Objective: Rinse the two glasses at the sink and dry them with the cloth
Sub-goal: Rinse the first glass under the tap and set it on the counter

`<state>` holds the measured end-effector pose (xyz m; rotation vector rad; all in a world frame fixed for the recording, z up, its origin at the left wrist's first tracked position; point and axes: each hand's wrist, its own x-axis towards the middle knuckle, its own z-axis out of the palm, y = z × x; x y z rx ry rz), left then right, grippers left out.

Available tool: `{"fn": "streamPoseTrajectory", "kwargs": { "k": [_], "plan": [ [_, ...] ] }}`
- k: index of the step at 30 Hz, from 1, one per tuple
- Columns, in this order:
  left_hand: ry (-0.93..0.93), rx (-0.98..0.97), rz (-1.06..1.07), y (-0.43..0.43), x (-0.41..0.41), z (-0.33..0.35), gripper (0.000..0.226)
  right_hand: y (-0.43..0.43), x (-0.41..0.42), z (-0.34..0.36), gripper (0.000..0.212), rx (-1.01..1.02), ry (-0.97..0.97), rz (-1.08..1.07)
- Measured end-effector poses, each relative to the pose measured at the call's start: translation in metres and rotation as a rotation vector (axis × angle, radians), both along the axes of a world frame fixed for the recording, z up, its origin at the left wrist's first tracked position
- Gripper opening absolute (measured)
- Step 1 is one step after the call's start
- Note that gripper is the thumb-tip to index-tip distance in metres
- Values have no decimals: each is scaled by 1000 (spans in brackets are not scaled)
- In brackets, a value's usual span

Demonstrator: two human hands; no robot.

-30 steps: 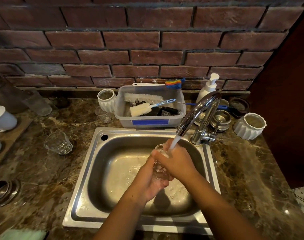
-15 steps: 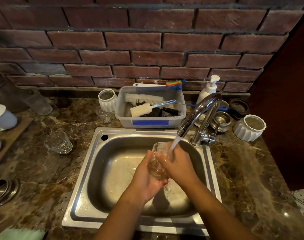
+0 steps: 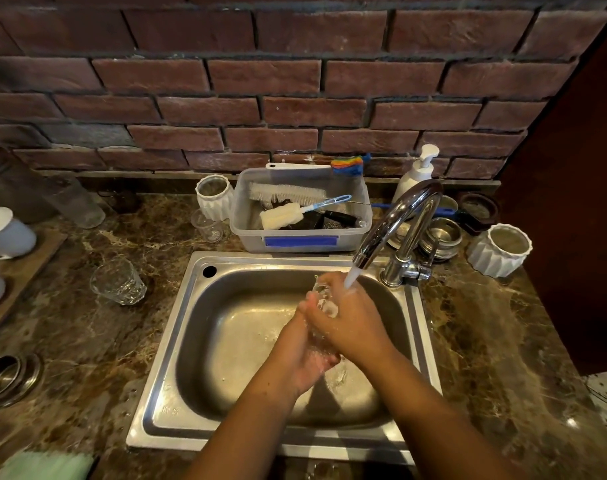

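Observation:
Over the steel sink (image 3: 177, 358), both hands wrap around a clear glass (image 3: 324, 301) held under the running tap (image 3: 392, 226). My left hand (image 3: 303, 355) grips it from below and the left. My right hand (image 3: 347, 320) curls over its top and right side, and the water stream lands on that hand. Most of the glass is hidden between the hands. A second clear glass (image 3: 118, 280) stands upright on the marble counter to the left of the sink. A pale green cloth (image 3: 45, 465) lies at the bottom left corner.
A plastic tub (image 3: 302, 237) of brushes stands behind the sink, with a soap pump (image 3: 418, 173) beside it. White ribbed pots (image 3: 499, 249) and steel bowls (image 3: 440, 237) sit at the right. White cups on a wooden board (image 3: 7, 233) line the left edge. A small glass (image 3: 208, 225) stands by the tub.
The hands have lifted the glass a little up and toward the spout, turning it between them. The stream now falls on my right hand instead of into the glass.

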<state>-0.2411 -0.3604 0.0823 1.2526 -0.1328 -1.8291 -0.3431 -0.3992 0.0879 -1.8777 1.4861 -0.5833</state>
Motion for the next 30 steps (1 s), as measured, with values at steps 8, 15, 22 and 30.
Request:
{"fn": "streamPoseTrajectory", "kwargs": {
  "k": [8, 15, 22, 30],
  "plan": [
    [93, -32, -112, 3, 5, -8, 55, -32, 1, 3, 22, 623, -597, -451],
    [124, 34, 28, -1, 6, -10, 52, 9, 0, -16, 31, 144, -379, -194],
    [-135, -88, -188, 4, 4, -3, 57, -20, -9, -1, 28, 208, -251, -260],
    [-87, -46, -9, -5, -2, 4, 45, -5, -4, -2, 44, 224, -238, -145]
  ]
}}
